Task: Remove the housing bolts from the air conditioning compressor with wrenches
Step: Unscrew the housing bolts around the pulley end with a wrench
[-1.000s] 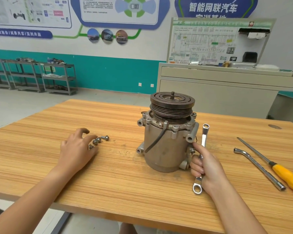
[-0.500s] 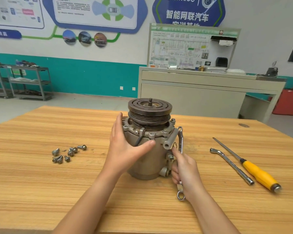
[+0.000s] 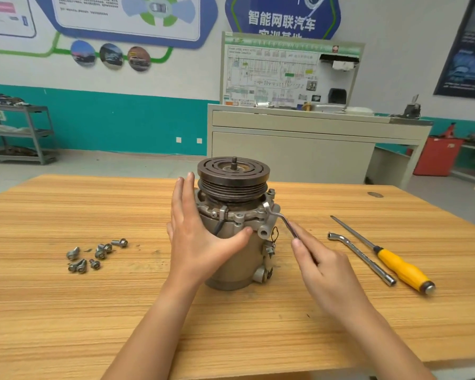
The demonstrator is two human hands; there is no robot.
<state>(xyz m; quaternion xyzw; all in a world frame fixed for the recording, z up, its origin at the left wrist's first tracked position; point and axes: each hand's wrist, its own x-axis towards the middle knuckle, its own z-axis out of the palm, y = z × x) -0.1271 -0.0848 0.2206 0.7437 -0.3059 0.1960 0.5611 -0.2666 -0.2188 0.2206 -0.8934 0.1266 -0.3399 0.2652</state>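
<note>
The grey cylindrical metal compressor with its dark pulley stands upright mid-desk. The left hand is spread against its side, fingers straight. The right hand pinches a slim silver ring wrench whose end meets the flange's right side. Loose steel bolts cluster to the left on the striped wooden desk, bare wood around them. A bent socket wrench and yellow-handled screwdriver lie to the right, short of the edge.

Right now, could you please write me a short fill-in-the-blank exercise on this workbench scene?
The right hand holds a ___ against the compressor's top flange.
The loose bolts lie on the table on the person's ___ side.
The screwdriver's handle is ___.
Missing: wrench; left; yellow.
</note>
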